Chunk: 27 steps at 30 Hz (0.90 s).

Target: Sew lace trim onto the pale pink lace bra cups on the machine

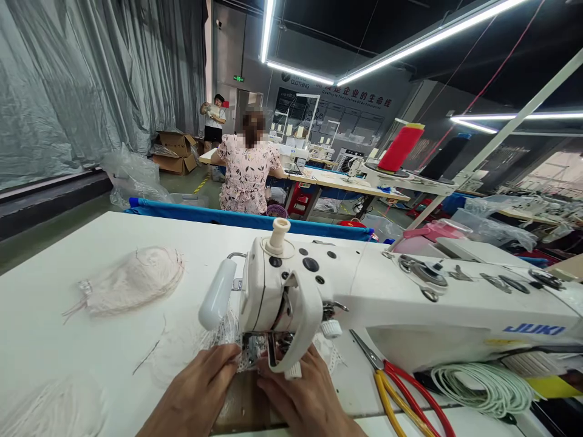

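At the head of a white sewing machine, both hands are at a piece of white lace that runs beneath the presser foot. My left hand, fingers closed, pinches the lace just left of the foot. On the other side, my right hand has its fingers bent in close to the needle area; the machine's white guard partly covers them. A little lace shows beyond that hand. Thin loose threads trail over the table left of the lace.
A padded white lace piece lies on the table at left, with a white bundle nearer me. Red-and-yellow-handled scissors and coiled pale cord lie right. A red thread cone stands behind. Two people are farther back.
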### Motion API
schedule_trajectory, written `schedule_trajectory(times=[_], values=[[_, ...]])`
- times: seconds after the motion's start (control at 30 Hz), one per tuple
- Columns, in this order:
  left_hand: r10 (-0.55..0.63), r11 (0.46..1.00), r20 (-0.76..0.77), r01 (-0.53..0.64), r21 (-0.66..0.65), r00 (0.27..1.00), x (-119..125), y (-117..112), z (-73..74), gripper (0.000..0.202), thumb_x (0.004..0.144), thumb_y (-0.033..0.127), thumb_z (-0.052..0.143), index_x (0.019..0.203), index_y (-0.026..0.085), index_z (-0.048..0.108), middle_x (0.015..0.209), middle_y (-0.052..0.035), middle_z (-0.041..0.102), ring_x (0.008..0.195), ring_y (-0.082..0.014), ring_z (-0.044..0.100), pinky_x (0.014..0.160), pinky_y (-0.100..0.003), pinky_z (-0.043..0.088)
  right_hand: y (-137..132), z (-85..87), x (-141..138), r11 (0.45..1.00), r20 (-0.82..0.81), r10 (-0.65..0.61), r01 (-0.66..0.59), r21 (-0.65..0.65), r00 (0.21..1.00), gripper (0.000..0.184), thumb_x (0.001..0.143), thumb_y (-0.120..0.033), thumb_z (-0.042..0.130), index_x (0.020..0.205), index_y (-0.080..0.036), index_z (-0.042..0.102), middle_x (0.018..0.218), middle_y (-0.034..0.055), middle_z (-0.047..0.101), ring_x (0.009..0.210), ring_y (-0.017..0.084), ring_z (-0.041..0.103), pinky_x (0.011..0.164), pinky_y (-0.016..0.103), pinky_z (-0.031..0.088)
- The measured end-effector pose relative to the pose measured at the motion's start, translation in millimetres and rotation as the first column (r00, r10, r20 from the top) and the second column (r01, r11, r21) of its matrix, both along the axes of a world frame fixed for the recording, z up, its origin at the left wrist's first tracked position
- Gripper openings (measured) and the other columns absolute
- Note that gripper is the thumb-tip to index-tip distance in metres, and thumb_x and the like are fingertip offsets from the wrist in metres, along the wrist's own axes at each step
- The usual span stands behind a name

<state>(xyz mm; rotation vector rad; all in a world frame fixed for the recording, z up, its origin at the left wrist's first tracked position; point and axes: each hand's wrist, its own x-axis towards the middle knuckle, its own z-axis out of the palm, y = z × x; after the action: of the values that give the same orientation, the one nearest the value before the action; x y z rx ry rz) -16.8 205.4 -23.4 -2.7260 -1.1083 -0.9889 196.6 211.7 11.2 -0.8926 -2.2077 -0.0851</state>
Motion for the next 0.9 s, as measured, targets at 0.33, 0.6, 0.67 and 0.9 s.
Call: schedule_trajectory(times=[0.33,0.6,0.67,0.9], values=[[0.16,0.85,0.379,0.068,-0.523,0.912,0,8,19.6,0.025,0.097,0.034,0.037,0.095,0.026,0.06,0.105,-0.0032,0.057,0.095,-0.0162,0.061,0.078,-0.021,0.05,1,-13.7,-7,0.998,0.118,0.043,-0.036,-0.06,0.992,0.025,0.094,-0.035,0.044,0.114,-0.027,0.057,0.1,0.0026,0.063,0.085,0.018,0.056,0.075,0.032,0.04],[0.136,0.817,0.278,0.051,-0.575,0.951,-8,2,45.4,0.023,0.097,0.033,0.036,0.099,0.027,0.058,0.112,-0.0007,0.053,0.102,-0.0148,0.057,0.086,-0.022,0.048,-1,-0.8,-12,0.992,0.253,0.055,-0.024,-0.125,0.966,0.03,0.095,-0.044,0.04,0.116,-0.03,0.056,0.102,0.0041,0.06,0.076,0.017,0.056,0.064,0.028,0.039],[0.138,0.864,0.183,-0.028,-0.504,0.973,-14,-4,46.1,0.023,0.096,0.029,0.035,0.104,0.027,0.056,0.113,-0.0017,0.053,0.098,-0.0164,0.057,0.082,-0.026,0.049,-2,0.1,-12,0.992,0.245,0.055,-0.024,-0.125,0.968,0.025,0.094,-0.041,0.043,0.107,-0.028,0.06,0.099,0.004,0.06,0.074,0.016,0.056,0.065,0.028,0.039],[0.023,0.997,-0.106,-0.016,0.071,0.994,-31,-20,13.9,0.032,0.09,0.006,0.028,0.097,0.017,0.057,0.094,-0.006,0.062,0.082,-0.02,0.058,0.071,-0.033,0.042,-4,0.5,-12,0.994,0.252,0.038,-0.01,-0.11,0.967,0.024,0.094,-0.043,0.043,0.105,-0.029,0.06,0.099,0.0039,0.061,0.076,0.017,0.057,0.069,0.03,0.041]])
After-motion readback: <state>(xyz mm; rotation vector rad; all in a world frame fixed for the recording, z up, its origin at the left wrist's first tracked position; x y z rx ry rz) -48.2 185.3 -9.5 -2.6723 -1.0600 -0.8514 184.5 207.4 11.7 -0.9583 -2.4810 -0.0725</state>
